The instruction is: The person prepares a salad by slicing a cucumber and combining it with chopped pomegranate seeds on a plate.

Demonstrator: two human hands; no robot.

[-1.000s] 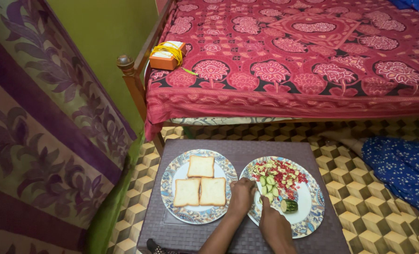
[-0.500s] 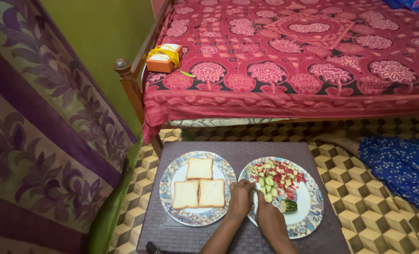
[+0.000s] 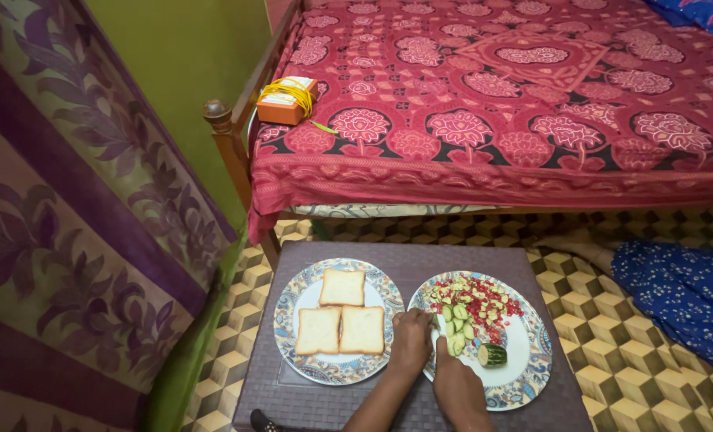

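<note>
Two patterned plates stand on a dark purple low table [image 3: 404, 260]. The left plate [image 3: 288, 328] carries three slices of white bread [image 3: 341, 316]. The right plate [image 3: 532, 364] holds chopped red bits [image 3: 484, 298], cucumber slices [image 3: 457, 320] and a cucumber stub [image 3: 492, 354]. My left hand [image 3: 411, 340] rests with curled fingers on the right plate's left rim. My right hand [image 3: 456, 390] sits on the plate's near rim, just left of the stub. It grips what looks like a knife [image 3: 435, 336], whose pale blade points away beside the slices.
A wooden bed with a red flowered cover [image 3: 492, 120] stands right behind the table. An orange box with a yellow cord [image 3: 287, 99] lies on its corner. A purple flowered cloth [image 3: 68, 240] hangs at the left, and a blue cloth [image 3: 684, 296] lies on the patterned floor [image 3: 580, 264] at the right.
Both hands stay at the right plate's near left rim with only slight shifts. The bread and the chopped food have not moved.
</note>
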